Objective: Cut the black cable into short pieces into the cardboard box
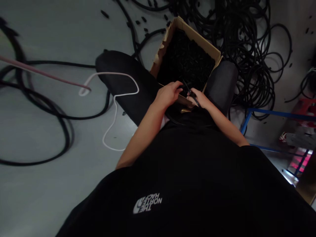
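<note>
Fingers of the left hand (168, 94) are bent and drawn together on a black piece (181, 87), its outline hard to make out in the gloom; those of the right hand (200, 98) are curled around dark scissors (190, 93), the tip pointing away from the body; both hands are just beside each other, over the near edge of the cardboard box (198, 36). Grey floor (32, 135) spreads all round; on it black hose (228, 23) lies in a great tangle beyond the box and to its right, with looser loops out at the left; the person sits in a black shirt (197, 184) and dark trousers (130, 72), knees apart; the box stands open between those knees, its left rim ragged, and short black pieces (187, 57) fill it; at the right, a blue frame (283, 114) stands near the tangle; a white cord (111, 73) crosses the left thigh and drops toward the floor; stray black bits (105, 13) are scattered beyond; by the lap is something small and yellowish (185, 111), too dim to identify.
</note>
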`<move>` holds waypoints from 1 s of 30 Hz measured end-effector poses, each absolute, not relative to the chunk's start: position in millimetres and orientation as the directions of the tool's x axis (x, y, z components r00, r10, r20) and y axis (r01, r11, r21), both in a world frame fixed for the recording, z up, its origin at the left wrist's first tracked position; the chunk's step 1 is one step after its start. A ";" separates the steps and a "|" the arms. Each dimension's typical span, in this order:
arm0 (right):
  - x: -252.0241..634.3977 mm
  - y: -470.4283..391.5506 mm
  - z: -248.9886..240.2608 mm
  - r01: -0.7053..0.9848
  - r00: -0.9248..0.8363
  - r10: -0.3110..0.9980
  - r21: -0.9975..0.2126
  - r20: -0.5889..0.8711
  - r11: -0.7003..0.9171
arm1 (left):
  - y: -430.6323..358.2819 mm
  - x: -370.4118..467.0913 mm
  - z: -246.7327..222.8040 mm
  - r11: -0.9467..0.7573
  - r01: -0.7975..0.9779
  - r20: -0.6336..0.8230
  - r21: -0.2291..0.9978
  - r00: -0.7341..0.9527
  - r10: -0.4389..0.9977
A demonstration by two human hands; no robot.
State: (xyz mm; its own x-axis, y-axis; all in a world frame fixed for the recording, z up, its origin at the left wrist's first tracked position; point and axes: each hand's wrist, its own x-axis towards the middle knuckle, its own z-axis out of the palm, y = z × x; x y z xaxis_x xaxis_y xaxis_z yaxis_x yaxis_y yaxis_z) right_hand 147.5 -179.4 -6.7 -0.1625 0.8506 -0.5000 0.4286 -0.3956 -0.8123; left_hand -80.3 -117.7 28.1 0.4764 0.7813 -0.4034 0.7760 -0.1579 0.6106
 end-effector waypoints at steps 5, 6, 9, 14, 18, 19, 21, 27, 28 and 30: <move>143.8 -177.2 0.2 0.448 -0.105 0.847 -0.785 -0.520 -0.427 | -120.6 -78.9 22.5 -0.201 0.772 -0.426 0.603 0.524 0.737; 143.4 -177.2 1.1 0.460 -0.100 0.850 -0.782 -0.517 -0.421 | -119.6 -79.0 19.6 -0.180 0.760 -0.417 0.625 0.519 0.746; 143.5 -177.9 4.9 0.523 -0.080 0.867 -0.761 -0.492 -0.384 | -114.5 -79.0 9.9 -0.081 0.724 -0.397 0.685 0.464 0.792; 144.6 -175.3 11.3 0.553 -0.075 0.862 -0.740 -0.501 -0.383 | -108.5 -78.6 2.0 -0.005 0.696 -0.406 0.718 0.425 0.809; 146.7 -169.9 11.5 0.511 -0.161 0.850 -0.779 -0.502 -0.363 | -109.2 -78.6 7.2 0.044 0.640 -0.467 0.768 0.511 0.721; 147.7 -168.9 11.4 0.509 -0.175 0.852 -0.786 -0.494 -0.352 | -108.7 -79.5 9.2 0.067 0.633 -0.487 0.771 0.519 0.702; 150.3 -168.5 11.6 0.516 -0.183 0.859 -0.791 -0.478 -0.330 | -104.5 -83.9 12.7 0.105 0.636 -0.520 0.765 0.513 0.683; 155.0 -175.8 8.4 0.476 -0.177 0.870 -0.814 -0.461 -0.334 | -68.5 -106.5 6.6 0.170 0.626 -0.545 0.761 0.474 0.692; 155.0 -175.9 6.0 0.449 -0.158 0.861 -0.812 -0.484 -0.374 | -63.5 -107.3 3.5 0.233 0.585 -0.552 0.777 0.453 0.700; 155.8 -174.3 0.3 0.369 -0.135 0.827 -0.802 -0.546 -0.469 | -56.8 -105.2 -2.7 0.405 0.440 -0.582 0.801 0.416 0.699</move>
